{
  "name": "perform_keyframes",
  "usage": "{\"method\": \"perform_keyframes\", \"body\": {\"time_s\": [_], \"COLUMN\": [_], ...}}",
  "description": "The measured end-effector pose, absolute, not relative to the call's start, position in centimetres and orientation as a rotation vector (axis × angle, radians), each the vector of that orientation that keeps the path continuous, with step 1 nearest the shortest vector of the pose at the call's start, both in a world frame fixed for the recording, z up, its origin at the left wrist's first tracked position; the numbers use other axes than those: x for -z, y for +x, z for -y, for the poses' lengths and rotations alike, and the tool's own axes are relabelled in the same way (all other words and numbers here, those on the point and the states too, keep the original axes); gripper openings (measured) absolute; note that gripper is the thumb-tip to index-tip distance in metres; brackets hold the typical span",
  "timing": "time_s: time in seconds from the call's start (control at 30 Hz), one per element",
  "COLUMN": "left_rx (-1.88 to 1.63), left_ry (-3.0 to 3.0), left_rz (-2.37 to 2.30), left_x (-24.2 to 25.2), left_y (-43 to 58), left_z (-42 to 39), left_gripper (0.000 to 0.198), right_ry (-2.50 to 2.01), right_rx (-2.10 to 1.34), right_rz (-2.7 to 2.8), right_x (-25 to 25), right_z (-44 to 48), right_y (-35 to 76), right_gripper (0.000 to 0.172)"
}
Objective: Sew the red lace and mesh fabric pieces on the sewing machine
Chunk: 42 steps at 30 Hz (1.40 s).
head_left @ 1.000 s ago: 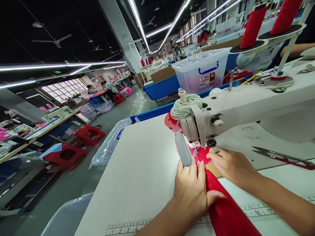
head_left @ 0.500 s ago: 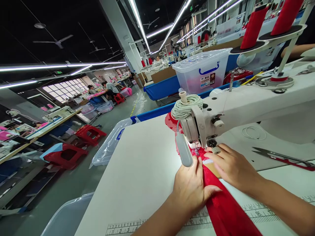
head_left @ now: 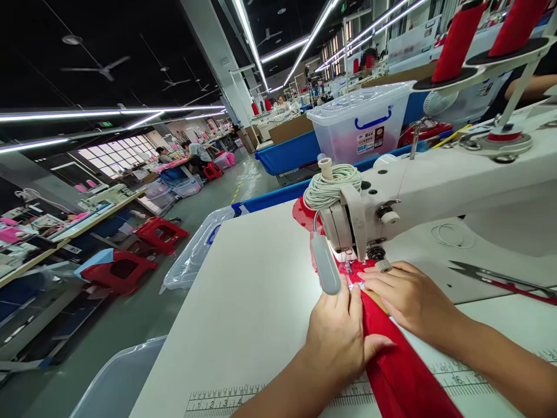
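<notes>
A strip of red fabric (head_left: 404, 354) runs from the table's front edge up under the needle and presser foot (head_left: 348, 266) of a white sewing machine (head_left: 456, 174). My left hand (head_left: 337, 331) lies on the fabric's left side, fingers flat and pointing at the foot, thumb spread across the cloth. On the other side, my right hand (head_left: 409, 290) has its fingers together, their tips on the fabric edge just right of the foot; its thumb is hidden. A grey lamp (head_left: 326, 264) hangs above my left fingertips. More red fabric (head_left: 303, 215) shows behind the needle.
Thread snips (head_left: 500, 280) lie on the right of the machine bed. A coil of pale cord (head_left: 333, 184) sits on the machine head. Red thread cones (head_left: 456, 43) stand above. Beyond the white table (head_left: 235, 302) are a lidded clear box (head_left: 354, 128) and red stools (head_left: 161, 235).
My right fingers have straightened and moved slightly left toward the presser foot. My left hand stays nearly in place on the fabric. The whole view has shifted slightly.
</notes>
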State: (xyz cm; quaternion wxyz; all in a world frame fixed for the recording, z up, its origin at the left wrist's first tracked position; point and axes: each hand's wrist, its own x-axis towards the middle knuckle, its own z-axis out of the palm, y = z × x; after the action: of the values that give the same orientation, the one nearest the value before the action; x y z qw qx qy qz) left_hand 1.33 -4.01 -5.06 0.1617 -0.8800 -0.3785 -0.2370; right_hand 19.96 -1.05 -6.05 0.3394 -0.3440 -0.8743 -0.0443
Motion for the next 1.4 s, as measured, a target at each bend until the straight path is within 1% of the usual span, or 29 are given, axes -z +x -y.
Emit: {"method": "perform_keyframes", "body": {"time_s": [0.17,0.37,0.47,0.77,1.03,1.3,1.4], "left_rx": [0.575,0.323,0.290,0.309,0.376,0.417,0.517], "left_ry": [-2.512,-2.571,-2.577,-2.543,-2.538,-2.642,-2.666], "left_rz": [1.093,1.200,1.221,1.192,1.174,1.324,1.466], "left_x": [5.0,4.2,4.1,4.6,4.3,4.7,3.8], "left_y": [1.2,1.3,1.4,1.2,1.2,0.7,0.5], "left_z": [3.9,4.7,4.9,4.2,3.7,3.5,3.0], "left_gripper": [0.073,0.064,0.057,0.049,0.039,0.037,0.028], "right_ry": [-0.919,-0.939,-0.946,-0.979,-0.997,-1.007,-1.032], "right_rx": [0.147,0.135,0.124,0.119,0.192,0.128,0.095], "right_rz": [2.309,2.334,2.335,2.305,2.342,2.304,2.253], "right_x": [6.0,6.2,6.4,6.3,5.8,6.4,6.4], "right_z": [0.8,0.8,0.8,0.6,0.7,0.4,0.4], "right_y": [20.0,20.1,20.1,19.9,19.8,20.0,20.2], "right_gripper": [0.031,0.035,0.036,0.035,0.029,0.040,0.040]}}
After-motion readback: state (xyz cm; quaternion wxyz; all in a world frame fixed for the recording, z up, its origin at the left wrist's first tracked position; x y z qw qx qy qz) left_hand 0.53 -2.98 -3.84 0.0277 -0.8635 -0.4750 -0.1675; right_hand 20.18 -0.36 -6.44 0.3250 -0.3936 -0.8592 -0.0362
